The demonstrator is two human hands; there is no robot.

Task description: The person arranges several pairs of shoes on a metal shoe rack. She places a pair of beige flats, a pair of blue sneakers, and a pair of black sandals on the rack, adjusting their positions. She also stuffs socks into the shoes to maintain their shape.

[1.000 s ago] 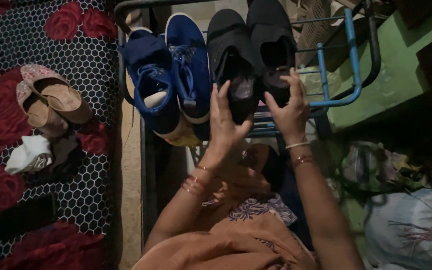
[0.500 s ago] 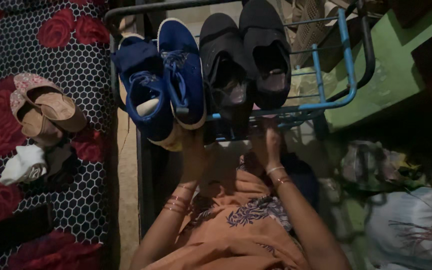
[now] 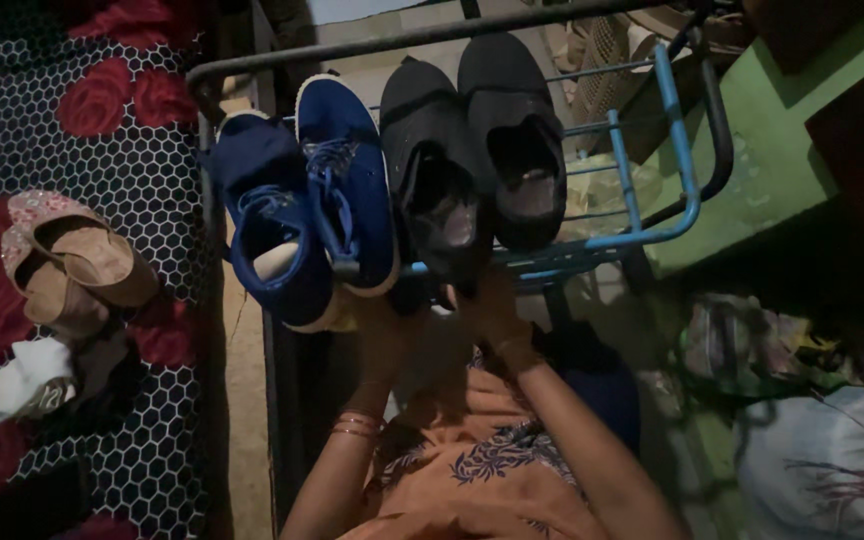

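A pair of blue lace-up sneakers (image 3: 347,170) and a pair of black slip-on shoes (image 3: 512,140) lie side by side on a wire shoe rack (image 3: 674,135) with a blue frame. My left hand (image 3: 382,335) is in shadow just under the heels of the blue sneakers, bangles on its wrist. At the rack's front bar, my right hand (image 3: 492,310) is raised to the heel of the left black shoe (image 3: 437,195). Both hands are too dark to show their fingers. My lap in an orange printed garment (image 3: 472,480) fills the bottom.
To the left is a black honeycomb cover with red roses (image 3: 122,150), holding a pair of tan sandals (image 3: 62,265) and a white cloth (image 3: 24,382). A green surface (image 3: 782,170) stands at the right, with bags and a pale bundle (image 3: 832,470) below it.
Both hands have come down from on top of the black shoes to the rack's front edge and below it. The view has shifted slightly; the shoes stay in place.
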